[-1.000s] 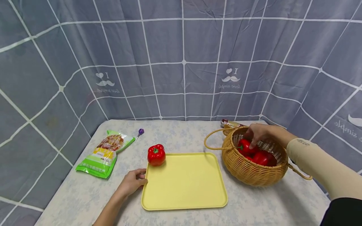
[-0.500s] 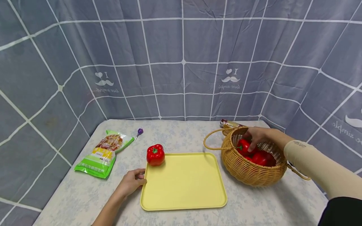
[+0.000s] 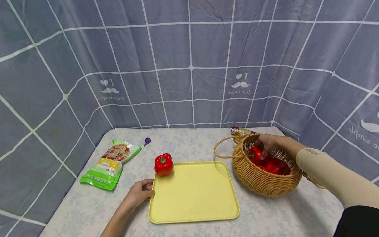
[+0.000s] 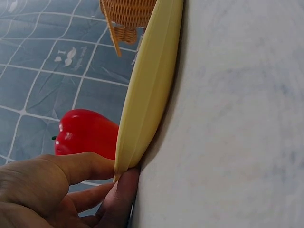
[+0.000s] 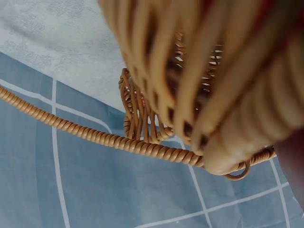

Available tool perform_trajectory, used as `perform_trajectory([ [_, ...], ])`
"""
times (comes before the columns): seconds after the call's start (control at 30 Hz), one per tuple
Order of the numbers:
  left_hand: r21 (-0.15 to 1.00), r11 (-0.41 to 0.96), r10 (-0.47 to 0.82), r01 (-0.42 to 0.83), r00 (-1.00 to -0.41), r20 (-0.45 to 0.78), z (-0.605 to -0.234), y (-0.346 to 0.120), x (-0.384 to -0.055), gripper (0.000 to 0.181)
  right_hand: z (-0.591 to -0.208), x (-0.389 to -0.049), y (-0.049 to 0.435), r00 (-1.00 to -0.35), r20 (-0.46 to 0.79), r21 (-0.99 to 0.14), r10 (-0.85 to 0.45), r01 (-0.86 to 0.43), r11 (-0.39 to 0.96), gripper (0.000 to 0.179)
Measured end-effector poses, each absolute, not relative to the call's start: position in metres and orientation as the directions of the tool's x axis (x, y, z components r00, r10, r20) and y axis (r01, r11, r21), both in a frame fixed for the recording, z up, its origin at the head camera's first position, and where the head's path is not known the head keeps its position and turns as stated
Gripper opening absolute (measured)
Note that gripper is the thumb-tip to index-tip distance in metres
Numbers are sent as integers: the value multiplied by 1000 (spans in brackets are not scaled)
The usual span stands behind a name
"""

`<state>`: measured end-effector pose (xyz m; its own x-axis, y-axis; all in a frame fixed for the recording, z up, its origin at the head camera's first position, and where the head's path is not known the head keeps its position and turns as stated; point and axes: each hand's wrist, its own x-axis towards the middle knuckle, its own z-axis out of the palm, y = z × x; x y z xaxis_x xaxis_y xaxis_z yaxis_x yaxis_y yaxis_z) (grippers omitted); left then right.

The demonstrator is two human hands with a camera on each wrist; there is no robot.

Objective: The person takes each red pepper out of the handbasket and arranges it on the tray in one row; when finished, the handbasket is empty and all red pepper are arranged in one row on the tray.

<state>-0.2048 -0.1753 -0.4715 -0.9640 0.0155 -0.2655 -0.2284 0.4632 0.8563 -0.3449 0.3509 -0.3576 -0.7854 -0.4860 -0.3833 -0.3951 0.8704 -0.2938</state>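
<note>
1. Left hand (image 3: 138,195): finger and thumb closed to a pinch on the left edge of the yellow tray (image 3: 195,194). Left wrist view shows both right at the rim, with almost no gap.
2. Right hand (image 3: 268,144): down inside the basket (image 3: 266,184), thumb bent over the front of the basket pepper (image 3: 255,152). Looks like a grip to me, but the other fingers are mostly hidden, so can't tell how tight. Right wrist cam is basically all wicker, no help there.
3. That pepper's sitting in the left part of the basket, with more red stuff (image 3: 276,167) packed in next to it.
4. The other pepper (image 3: 164,165) is stem-up at the tray's far-left corner, covering that corner.
5. What's different from half a second ago? Honestly, next to nothing. Same pinch on the tray, right hand still on the same pepper, basket hasn't budged. The head view has just tipped a touch, so the tray and the green bag (image 3: 109,164) show slightly lower.
</note>
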Motion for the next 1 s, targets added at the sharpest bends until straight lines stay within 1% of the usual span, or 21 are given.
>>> perform_trajectory([
  [0.27, 859, 465, 22, -213, -968, -251, -474, -177, -205, 52, -359, -339, 349, -777, -369, -343, -509, -396, 852, 52],
  [0.47, 865, 459, 26, -203, -970, -242, -473, -178, -204, 51, -358, -338, 350, -787, -352, -320, -506, -407, 856, 52],
  [0.73, 868, 464, 33, -179, -975, -219, -472, -178, -203, 51, -353, -334, 350, -818, -319, -287, -478, -397, 872, 58],
  [0.87, 869, 463, 37, -173, -976, -214, -471, -178, -203, 51, -352, -333, 350, -814, -297, -292, -500, -421, 859, 56],
  [1.0, 864, 466, 44, -189, -971, -235, -471, -177, -203, 51, -354, -331, 349, -811, -280, -292, -514, -438, 850, 56],
])
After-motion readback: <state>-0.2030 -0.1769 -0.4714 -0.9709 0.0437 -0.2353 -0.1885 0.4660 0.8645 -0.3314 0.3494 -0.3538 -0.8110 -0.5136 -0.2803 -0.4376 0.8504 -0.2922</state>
